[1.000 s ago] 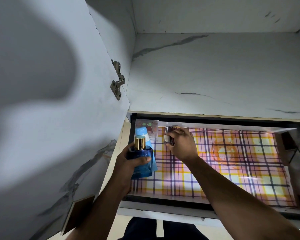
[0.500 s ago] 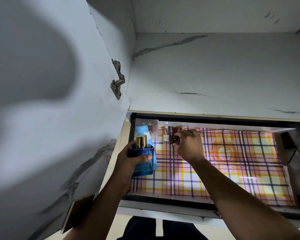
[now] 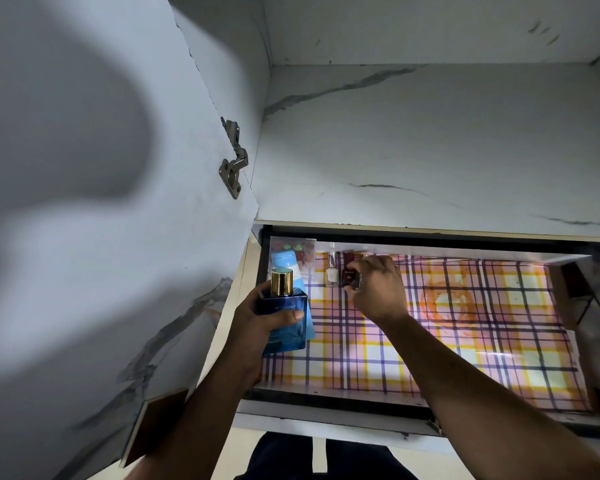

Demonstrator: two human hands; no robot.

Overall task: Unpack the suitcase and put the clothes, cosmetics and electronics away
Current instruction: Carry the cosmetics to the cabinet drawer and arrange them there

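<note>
Cosmetics, head view: a white nail-polish bottle [image 3: 332,276] stands at the back of the plaid-lined drawer [image 3: 465,341]. The right hand [image 3: 378,289] pinches a dark red bottle [image 3: 350,277] beside it; the left hand [image 3: 257,317] grips a blue perfume bottle [image 3: 284,317], not yet stowed.

Bare forearms, no sleeves; dark trousers [image 3: 284,459]
</note>
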